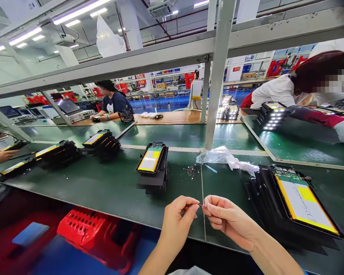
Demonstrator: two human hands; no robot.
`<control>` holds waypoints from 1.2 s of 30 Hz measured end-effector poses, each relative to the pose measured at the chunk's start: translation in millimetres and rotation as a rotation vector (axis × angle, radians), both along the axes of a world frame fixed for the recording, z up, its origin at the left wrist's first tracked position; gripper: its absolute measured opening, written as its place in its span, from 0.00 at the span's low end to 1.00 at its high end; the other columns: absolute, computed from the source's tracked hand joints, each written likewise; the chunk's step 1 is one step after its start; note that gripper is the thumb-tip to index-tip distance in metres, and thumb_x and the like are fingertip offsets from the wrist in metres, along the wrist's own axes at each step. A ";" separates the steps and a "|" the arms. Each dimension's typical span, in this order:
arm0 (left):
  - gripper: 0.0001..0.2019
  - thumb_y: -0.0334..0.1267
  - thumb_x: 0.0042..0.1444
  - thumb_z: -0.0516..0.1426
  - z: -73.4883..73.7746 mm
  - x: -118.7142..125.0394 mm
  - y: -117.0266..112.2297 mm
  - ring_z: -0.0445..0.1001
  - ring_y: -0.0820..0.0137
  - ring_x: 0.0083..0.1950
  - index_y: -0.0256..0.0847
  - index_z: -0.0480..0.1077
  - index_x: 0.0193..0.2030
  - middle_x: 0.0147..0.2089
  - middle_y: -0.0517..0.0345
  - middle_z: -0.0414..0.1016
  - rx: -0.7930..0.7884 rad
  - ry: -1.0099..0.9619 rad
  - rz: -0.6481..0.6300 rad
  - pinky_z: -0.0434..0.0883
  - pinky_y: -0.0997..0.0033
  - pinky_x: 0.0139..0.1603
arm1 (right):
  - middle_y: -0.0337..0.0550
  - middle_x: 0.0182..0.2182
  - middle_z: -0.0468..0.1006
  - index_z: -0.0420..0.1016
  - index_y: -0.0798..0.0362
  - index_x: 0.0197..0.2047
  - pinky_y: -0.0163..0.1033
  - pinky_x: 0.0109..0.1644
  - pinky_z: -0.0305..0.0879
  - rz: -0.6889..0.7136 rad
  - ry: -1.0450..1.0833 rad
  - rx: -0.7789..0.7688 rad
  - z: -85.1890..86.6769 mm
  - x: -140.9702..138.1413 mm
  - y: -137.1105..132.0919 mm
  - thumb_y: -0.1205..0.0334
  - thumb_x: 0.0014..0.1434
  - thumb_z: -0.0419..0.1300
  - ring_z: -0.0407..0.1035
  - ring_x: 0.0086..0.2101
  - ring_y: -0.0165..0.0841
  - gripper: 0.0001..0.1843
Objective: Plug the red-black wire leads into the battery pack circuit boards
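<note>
Bare forearms rise from the bottom of the view to two hands held close together above the bench edge. The left hand and the right hand are both closed in a fingertip grip, each pinching one side of a short, thin wire. Its tiny size probably explains the fine pinch, and it seems to be held up off the bench so that it stays in clear view. Just beyond the fingertips, a small tangle of red-and-black wire pieces lies on the green-topped bench, within easy reach.

To the right, a tall stack of open tablet housings lies close by, its top unit showing a flat yellow-edged battery and a circuit board. A smaller stack sits ahead, and more line up to the left, apparently spaced for reaching along the line. A crumpled clear plastic bag lies against a metal upright.

A co-worker's hand rests at the far left, another person's white sleeve leans over the next bench on the right, and a red plastic stool stands on the floor below.
</note>
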State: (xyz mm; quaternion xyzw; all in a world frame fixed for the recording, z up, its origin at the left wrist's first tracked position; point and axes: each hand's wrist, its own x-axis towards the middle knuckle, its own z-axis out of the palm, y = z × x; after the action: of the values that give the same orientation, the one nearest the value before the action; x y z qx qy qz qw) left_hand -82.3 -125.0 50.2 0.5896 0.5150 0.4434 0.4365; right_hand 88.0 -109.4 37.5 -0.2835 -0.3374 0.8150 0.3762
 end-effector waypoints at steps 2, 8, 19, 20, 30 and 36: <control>0.07 0.40 0.53 0.60 -0.5 -2.1 -8.1 0.69 0.75 0.29 0.38 0.75 0.33 0.30 0.57 0.74 -0.064 -0.125 0.022 0.65 0.76 0.33 | 0.37 0.27 0.63 0.72 0.54 0.34 0.31 0.24 0.44 -0.039 0.020 0.051 -0.6 0.7 -4.7 0.56 0.56 0.64 0.49 0.22 0.22 0.10; 0.10 0.38 0.48 0.65 1.4 -0.4 -26.5 0.64 0.83 0.25 0.35 0.72 0.31 0.28 0.60 0.71 -0.428 -0.761 0.000 0.63 0.82 0.30 | 0.42 0.35 0.69 0.73 0.47 0.49 0.38 0.36 0.60 -0.187 -0.149 0.454 -3.9 -1.1 -16.4 0.48 0.50 0.66 0.60 0.31 0.30 0.24; 0.14 0.44 0.48 0.64 -6.0 11.1 -15.4 0.61 0.81 0.24 0.34 0.69 0.26 0.24 0.60 0.69 -0.402 -0.574 -0.055 0.58 0.80 0.28 | 0.41 0.29 0.69 0.67 0.47 0.29 0.39 0.31 0.61 -0.211 -0.813 1.050 10.6 -1.2 -10.6 0.59 0.63 0.52 0.64 0.29 0.33 0.10; 0.15 0.46 0.48 0.64 -6.0 8.2 -12.1 0.60 0.81 0.23 0.34 0.69 0.25 0.23 0.59 0.69 -0.393 -0.521 -0.053 0.58 0.79 0.27 | 0.41 0.28 0.69 0.66 0.47 0.29 0.39 0.31 0.61 -0.180 -0.838 1.070 9.0 -2.8 -5.3 0.59 0.63 0.52 0.64 0.29 0.34 0.10; 0.46 0.58 0.46 0.60 73.4 -91.7 84.6 0.52 0.47 0.67 0.42 0.47 0.68 0.68 0.42 0.53 0.124 0.787 0.475 0.57 0.48 0.61 | 0.37 0.27 0.65 0.63 0.48 0.31 0.33 0.31 0.62 -0.283 -0.777 0.835 -5.9 -29.5 58.7 0.50 0.63 0.50 0.62 0.28 0.31 0.13; 0.45 0.59 0.53 0.54 51.3 -145.9 134.4 0.62 0.55 0.63 0.36 0.41 0.69 0.69 0.37 0.49 -0.134 0.407 0.439 0.62 0.61 0.59 | 0.43 0.52 0.68 0.65 0.50 0.29 0.43 0.55 0.60 -0.273 -0.488 0.519 1.4 -75.2 98.5 0.48 0.58 0.56 0.64 0.50 0.39 0.15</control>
State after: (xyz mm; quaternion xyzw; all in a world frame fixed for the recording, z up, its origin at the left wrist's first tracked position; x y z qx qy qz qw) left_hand -228.2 9.5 101.5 0.5109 0.7352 0.3647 0.2561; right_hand 12.9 -11.0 38.8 -0.4069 -0.5715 0.5532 0.4492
